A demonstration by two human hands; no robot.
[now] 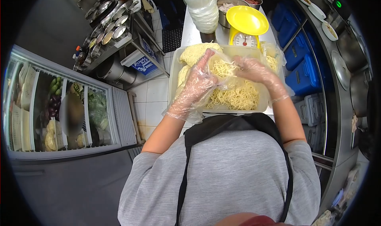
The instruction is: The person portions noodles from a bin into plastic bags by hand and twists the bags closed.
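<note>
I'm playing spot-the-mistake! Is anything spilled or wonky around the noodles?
Nothing stands out: I see no spill. The loose noodles lie inside the plastic tub, and the yellow scale stands upright behind it.

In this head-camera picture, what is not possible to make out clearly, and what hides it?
All in the head view:
Tub: noodles cover much of its floor.
Right hand: clear plastic and blur obscure its grip.
Scale dial: figures too small to read.
Wrapped stack: top cut off by upper edge.
Glass-fronted cabinet: a blurred patch hides part of its contents.
</note>
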